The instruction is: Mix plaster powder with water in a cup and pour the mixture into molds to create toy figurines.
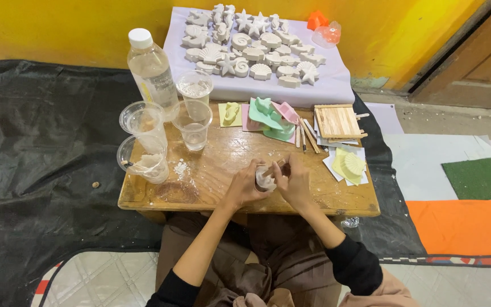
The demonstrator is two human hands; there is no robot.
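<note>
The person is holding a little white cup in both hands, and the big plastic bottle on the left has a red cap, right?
Not quite. The bottle does stand at the left of the wooden table, but its cap is white, not red, as the head view shows. The rest holds: the left hand and right hand both hold the little white cup.

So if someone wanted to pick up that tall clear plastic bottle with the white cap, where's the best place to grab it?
Probably around the middle of the tall clear plastic bottle with the white cap, coming from its left side. It stands upright with a round body that a hand can wrap, and clear plastic cups crowd its right and front, while its left is open over the black sheet.
</note>
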